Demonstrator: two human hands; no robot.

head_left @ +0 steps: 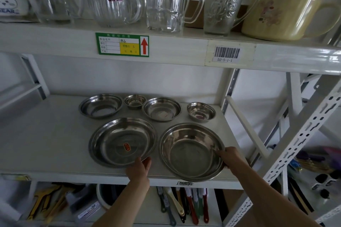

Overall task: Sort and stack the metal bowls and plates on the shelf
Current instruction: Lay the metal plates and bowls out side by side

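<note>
Two large metal plates lie at the front of the middle shelf [46, 134]. The left plate [121, 140] has a small red sticker inside. The right plate [190, 151] overhangs the shelf's front edge a little. My left hand [139, 168] pinches the near rim of the left plate. My right hand [229, 158] grips the right rim of the right plate. Behind them stand a medium bowl [100, 106], a small bowl [134, 100], another medium bowl [161, 109] and a small bowl [201, 112].
The upper shelf edge [184, 49] hangs close above, loaded with glass jugs [114, 0] and a yellow lidded pot [280, 14]. A white slotted upright [295, 140] stands at the right. Brushes and tools [184, 206] fill the shelf below.
</note>
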